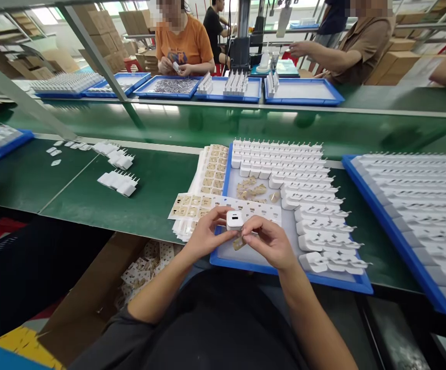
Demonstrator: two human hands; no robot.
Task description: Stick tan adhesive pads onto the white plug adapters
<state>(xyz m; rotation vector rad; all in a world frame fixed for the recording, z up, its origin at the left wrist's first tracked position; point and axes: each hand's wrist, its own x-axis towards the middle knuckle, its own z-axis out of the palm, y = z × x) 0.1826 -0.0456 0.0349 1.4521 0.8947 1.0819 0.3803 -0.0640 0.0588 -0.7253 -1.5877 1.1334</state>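
My left hand [207,232] is closed around the side of a small white USB charger [234,220], whose face with a dark port slot is turned up toward me. Beside it, my right hand [272,240] pinches a small tan, partly see-through adhesive film piece [239,243] just below the charger. Both hands are above the near left part of a blue-rimmed tray [254,265]. A white sheet with tan stickers [192,204] reaches under my hands. Rows of white chargers [311,213] with prongs fill the tray's back and right.
Peeled tan film scraps [251,189] lie inside the tray. More sticker sheets [213,167] are stacked at its left. Another full blue tray [396,241] stands right. Loose chargers [118,182] lie on the green bench at left. A cardboard box [80,288] holds waste sheets below. Co-workers sit across and left.
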